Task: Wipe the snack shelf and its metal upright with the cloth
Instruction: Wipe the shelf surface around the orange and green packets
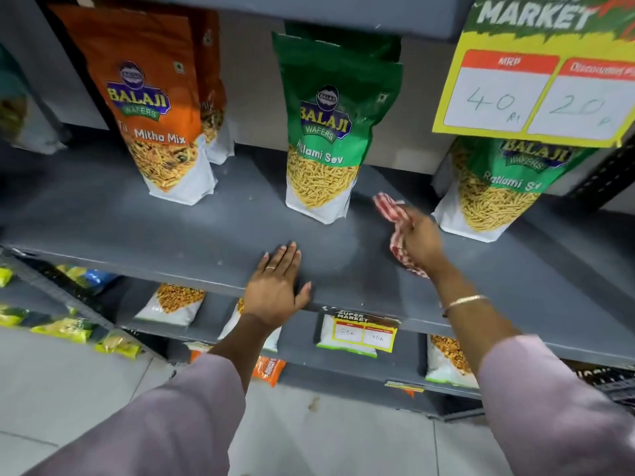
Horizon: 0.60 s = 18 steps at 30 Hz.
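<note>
The grey metal snack shelf (144, 225) runs across the view at chest height, dusty and speckled. My right hand (421, 240) is shut on a red-and-white checked cloth (390, 206) and presses it on the shelf between two green Ratlami Sev packs. My left hand (276, 283) lies flat, fingers apart, on the shelf's front edge and holds nothing. A dark perforated metal upright (608, 173) stands at the far right, partly hidden by a price sign.
An orange Mitha Mix pack (161, 108) stands left, a green Sev pack (330, 132) in the middle, another (494, 190) right. A yellow price sign (539, 80) hangs from the shelf above. Lower shelves (395, 345) hold more packs. Tiled floor (68, 389) lies below.
</note>
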Each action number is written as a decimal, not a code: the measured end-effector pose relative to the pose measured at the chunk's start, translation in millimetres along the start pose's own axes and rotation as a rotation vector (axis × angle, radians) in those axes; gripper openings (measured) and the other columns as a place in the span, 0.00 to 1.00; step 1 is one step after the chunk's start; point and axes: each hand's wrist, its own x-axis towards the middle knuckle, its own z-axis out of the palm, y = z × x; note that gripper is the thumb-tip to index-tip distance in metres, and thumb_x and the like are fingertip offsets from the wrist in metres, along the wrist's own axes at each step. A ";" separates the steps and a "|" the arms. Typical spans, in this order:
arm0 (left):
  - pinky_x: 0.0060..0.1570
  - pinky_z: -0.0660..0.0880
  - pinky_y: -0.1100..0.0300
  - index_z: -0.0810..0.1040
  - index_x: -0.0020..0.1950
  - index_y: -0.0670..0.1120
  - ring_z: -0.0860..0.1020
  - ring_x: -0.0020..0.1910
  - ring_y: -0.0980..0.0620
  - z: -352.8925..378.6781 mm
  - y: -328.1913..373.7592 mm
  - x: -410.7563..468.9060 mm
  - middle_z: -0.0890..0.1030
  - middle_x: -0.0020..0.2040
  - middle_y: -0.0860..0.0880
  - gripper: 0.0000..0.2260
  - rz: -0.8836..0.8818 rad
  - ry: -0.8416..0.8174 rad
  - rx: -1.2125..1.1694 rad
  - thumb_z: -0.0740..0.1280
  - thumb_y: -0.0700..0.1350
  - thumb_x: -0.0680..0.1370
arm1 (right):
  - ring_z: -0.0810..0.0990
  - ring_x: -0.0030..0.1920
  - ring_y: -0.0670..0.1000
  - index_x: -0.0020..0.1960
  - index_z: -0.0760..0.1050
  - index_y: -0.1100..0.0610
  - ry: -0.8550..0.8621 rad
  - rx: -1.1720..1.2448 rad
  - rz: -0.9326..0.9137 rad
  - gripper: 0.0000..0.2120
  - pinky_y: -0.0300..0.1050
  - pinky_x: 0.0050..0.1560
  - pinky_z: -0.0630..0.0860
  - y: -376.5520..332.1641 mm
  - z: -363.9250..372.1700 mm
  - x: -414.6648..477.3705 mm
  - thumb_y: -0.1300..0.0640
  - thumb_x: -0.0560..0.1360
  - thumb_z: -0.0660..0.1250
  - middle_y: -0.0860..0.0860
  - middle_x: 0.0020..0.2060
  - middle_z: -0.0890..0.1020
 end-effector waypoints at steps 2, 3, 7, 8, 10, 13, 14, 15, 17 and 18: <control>0.65 0.63 0.52 0.77 0.63 0.38 0.77 0.62 0.45 0.4 -0.3 0.8 0.77 0.64 0.42 0.29 0.001 0.001 -0.004 0.54 0.56 0.73 | 0.65 0.74 0.60 0.75 0.62 0.57 -0.135 -0.232 -0.037 0.23 0.52 0.74 0.63 8.8 13.2 3.8 0.62 0.80 0.54 0.58 0.73 0.67; 0.65 0.63 0.52 0.77 0.63 0.38 0.77 0.62 0.45 0.5 -0.4 1.3 0.77 0.64 0.42 0.29 -0.002 0.003 -0.001 0.54 0.56 0.72 | 0.56 0.77 0.58 0.77 0.55 0.57 -0.182 -0.308 -0.094 0.26 0.51 0.77 0.56 7.4 22.1 -0.3 0.63 0.80 0.53 0.56 0.77 0.59; 0.64 0.60 0.52 0.78 0.61 0.38 0.77 0.61 0.43 -0.1 0.1 0.5 0.78 0.63 0.41 0.29 0.000 -0.002 -0.014 0.54 0.56 0.72 | 0.79 0.64 0.49 0.70 0.72 0.52 -0.029 -0.343 -0.347 0.33 0.38 0.56 0.77 -27.5 42.2 -50.0 0.63 0.66 0.75 0.51 0.68 0.75; 0.64 0.60 0.52 0.79 0.61 0.38 0.78 0.60 0.43 -0.9 0.2 0.3 0.78 0.63 0.41 0.29 0.002 -0.008 -0.015 0.55 0.56 0.72 | 0.82 0.59 0.48 0.67 0.75 0.51 -0.051 -0.298 -0.374 0.30 0.38 0.53 0.79 -33.8 43.2 -61.3 0.61 0.66 0.76 0.50 0.65 0.79; 0.66 0.57 0.54 0.79 0.61 0.38 0.78 0.60 0.43 -1.8 0.1 -0.4 0.78 0.63 0.41 0.29 0.004 -0.026 -0.016 0.55 0.56 0.72 | 0.79 0.63 0.53 0.71 0.69 0.48 -0.164 -0.192 -0.345 0.23 0.45 0.59 0.76 -33.0 41.0 -62.7 0.59 0.77 0.65 0.51 0.69 0.74; 0.68 0.50 0.57 0.78 0.62 0.38 0.77 0.61 0.43 -0.8 -0.9 -0.1 0.77 0.63 0.42 0.29 0.002 -0.040 -0.047 0.55 0.56 0.72 | 0.70 0.71 0.57 0.75 0.60 0.53 -0.045 -0.193 -0.190 0.23 0.49 0.70 0.67 -14.0 36.4 -11.8 0.59 0.80 0.56 0.57 0.74 0.66; 0.68 0.50 0.58 0.78 0.62 0.38 0.77 0.61 0.43 0.1 -1.4 0.2 0.77 0.63 0.42 0.29 0.001 -0.035 -0.064 0.55 0.56 0.72 | 0.62 0.75 0.58 0.76 0.56 0.57 -0.042 -0.195 -0.072 0.24 0.50 0.74 0.60 -6.7 38.0 12.9 0.59 0.80 0.54 0.59 0.76 0.61; 0.68 0.50 0.58 0.78 0.62 0.38 0.78 0.60 0.43 1.1 -1.9 0.5 0.77 0.63 0.42 0.29 0.004 -0.021 -0.078 0.56 0.56 0.72 | 0.55 0.77 0.58 0.77 0.52 0.60 -0.051 -0.206 0.023 0.26 0.50 0.77 0.53 -0.7 41.2 34.9 0.57 0.81 0.52 0.60 0.77 0.56; 0.69 0.51 0.58 0.79 0.61 0.38 0.78 0.60 0.44 3.0 -3.1 0.6 0.77 0.63 0.42 0.28 0.015 0.028 -0.102 0.57 0.56 0.71 | 0.47 0.78 0.59 0.78 0.46 0.62 -0.081 -0.256 0.115 0.29 0.53 0.79 0.46 3.2 51.5 71.0 0.55 0.80 0.49 0.61 0.78 0.50; 0.69 0.52 0.58 0.79 0.61 0.38 0.78 0.60 0.44 4.3 -3.8 0.3 0.78 0.63 0.42 0.28 0.021 0.054 -0.110 0.57 0.55 0.71 | 0.46 0.78 0.59 0.78 0.45 0.61 -0.087 -0.273 0.154 0.31 0.53 0.79 0.45 0.8 53.4 84.3 0.54 0.79 0.50 0.60 0.78 0.49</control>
